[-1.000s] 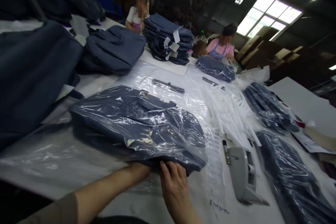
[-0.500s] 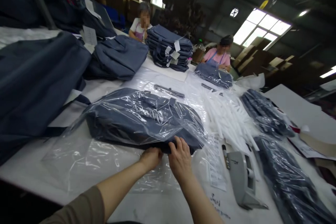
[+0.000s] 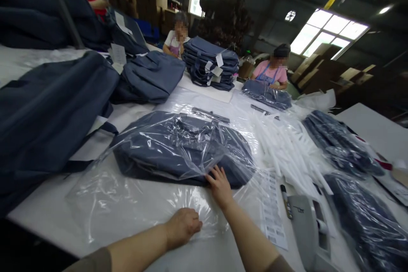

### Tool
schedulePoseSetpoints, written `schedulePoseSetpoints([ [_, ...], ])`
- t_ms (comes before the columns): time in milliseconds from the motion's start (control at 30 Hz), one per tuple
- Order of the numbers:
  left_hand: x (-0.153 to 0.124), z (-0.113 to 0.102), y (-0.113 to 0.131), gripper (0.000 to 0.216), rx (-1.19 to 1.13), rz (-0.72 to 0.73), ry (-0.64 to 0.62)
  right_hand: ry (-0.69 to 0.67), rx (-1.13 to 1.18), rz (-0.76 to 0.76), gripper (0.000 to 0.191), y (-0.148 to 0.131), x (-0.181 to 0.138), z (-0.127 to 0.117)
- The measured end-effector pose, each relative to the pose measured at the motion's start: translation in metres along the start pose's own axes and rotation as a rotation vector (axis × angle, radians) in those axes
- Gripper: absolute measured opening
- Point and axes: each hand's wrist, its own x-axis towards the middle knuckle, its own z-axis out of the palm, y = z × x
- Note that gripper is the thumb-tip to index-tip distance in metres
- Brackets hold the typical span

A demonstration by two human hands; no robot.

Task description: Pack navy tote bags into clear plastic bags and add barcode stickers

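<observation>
A navy fabric bag (image 3: 143, 155) lies on the table inside a large clear plastic bag (image 3: 111, 212), whose loose film spreads toward me. My left hand (image 3: 184, 227) is closed on the near part of that film, with creases fanning out from its fingers. Against the near lower edge of the navy bag rests my right hand (image 3: 219, 187), fingers stretched out over the plastic. Its fingertips touch the covered fabric.
More navy bags (image 3: 57, 110) crowd the left, and a stack of them (image 3: 210, 61) stands at the back. At right are white strips (image 3: 283, 140), a marker (image 3: 286, 202), a grey tape dispenser (image 3: 307, 229), a printed label sheet (image 3: 273, 216) and plastic-wrapped bags (image 3: 366, 216). Several people work beyond.
My left hand has pulled back toward me from the navy bag's edge, drawing the plastic film taut. My right hand stays at the bag's edge. The view has shifted slightly.
</observation>
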Motion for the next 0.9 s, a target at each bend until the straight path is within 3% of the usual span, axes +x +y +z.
schedulePoseSetpoints([
  [133, -0.002, -0.042, 0.007, 0.011, -0.020, 0.098, 0.018, 0.035, 0.060, 0.020, 0.026, -0.011, -0.012, 0.007],
  [200, 0.005, -0.075, -0.001, 0.040, -0.003, 0.109, 0.163, 0.052, 0.072, 0.030, 0.023, -0.021, -0.016, 0.008],
  [267, 0.019, -0.105, -0.023, 0.071, 0.057, 0.021, 0.311, 0.009, 0.054, 0.066, 0.015, -0.030, -0.013, 0.003],
  [300, 0.028, -0.116, -0.037, 0.063, 0.077, -0.050, 0.332, -0.030, 0.037, 0.083, 0.014, -0.033, -0.009, -0.001],
  [367, 0.040, -0.128, -0.062, 0.022, 0.046, -0.104, 0.268, -0.095, 0.000, 0.102, 0.021, -0.038, 0.001, -0.010],
  [400, 0.042, -0.130, -0.069, 0.009, 0.023, -0.096, 0.224, -0.106, -0.011, 0.104, 0.028, -0.040, 0.005, -0.014],
  [467, 0.035, -0.130, -0.071, 0.017, -0.031, -0.018, 0.189, -0.055, -0.009, 0.095, 0.035, -0.044, 0.008, -0.018],
  [600, -0.008, -0.131, -0.034, 0.027, -0.227, 0.161, 0.284, 0.167, 0.009, -0.073, 0.027, -0.053, -0.013, -0.010],
  [700, -0.033, -0.127, -0.010, 0.026, -0.353, 0.269, 0.270, 0.212, 0.048, -0.197, 0.025, -0.060, -0.033, 0.010],
  [767, -0.041, -0.113, -0.010, 0.024, -0.395, 0.291, 0.259, 0.253, 0.106, -0.195, 0.018, -0.063, -0.040, 0.024],
  [900, -0.058, -0.066, -0.037, 0.023, -0.342, 0.129, 0.188, 0.323, 0.158, -0.145, 0.017, -0.071, -0.040, 0.037],
])
